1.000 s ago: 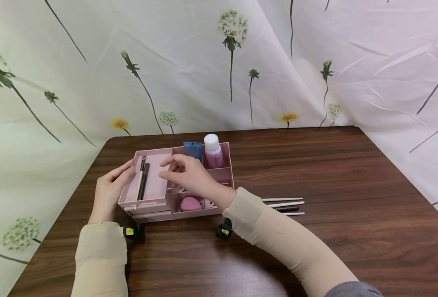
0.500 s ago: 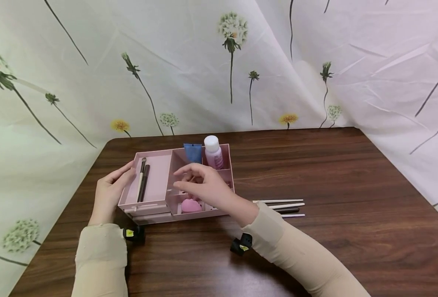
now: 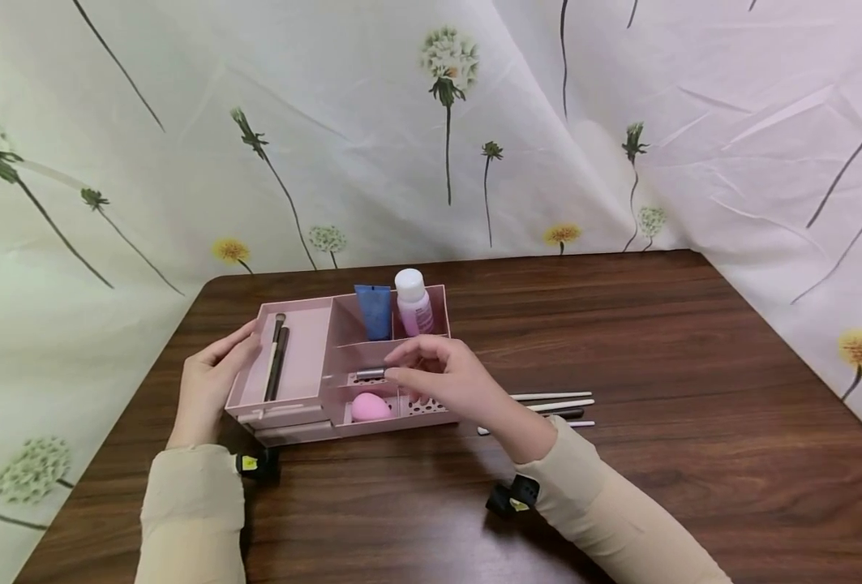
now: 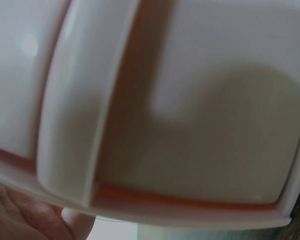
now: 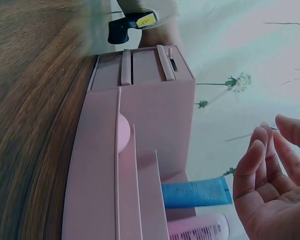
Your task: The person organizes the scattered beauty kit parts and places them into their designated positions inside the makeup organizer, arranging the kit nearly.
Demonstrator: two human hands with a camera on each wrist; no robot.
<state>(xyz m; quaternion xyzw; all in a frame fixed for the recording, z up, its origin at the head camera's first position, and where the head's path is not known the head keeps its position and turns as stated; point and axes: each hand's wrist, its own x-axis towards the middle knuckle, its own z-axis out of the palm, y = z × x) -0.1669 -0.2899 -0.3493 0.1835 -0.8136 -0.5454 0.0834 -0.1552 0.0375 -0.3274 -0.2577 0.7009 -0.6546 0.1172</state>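
The left hand [image 3: 207, 381] is resting relaxed fingers against the pink organizer [image 3: 310, 345]; the right hand [image 3: 448, 375], released, is hovering just beside a silver tube [image 3: 369, 374].

Curtained indoor nook: dandelion-print cloth [image 3: 372, 162], wood-grain table [image 3: 620, 324]

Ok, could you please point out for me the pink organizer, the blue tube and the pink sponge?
Pink organizer [image 3: 308, 353]: head view, bare floor of its top tray.
Blue tube [image 5: 196, 193]: right wrist view, middle of its visible body.
Pink sponge [image 3: 370, 407]: head view, middle of its rounded surface.
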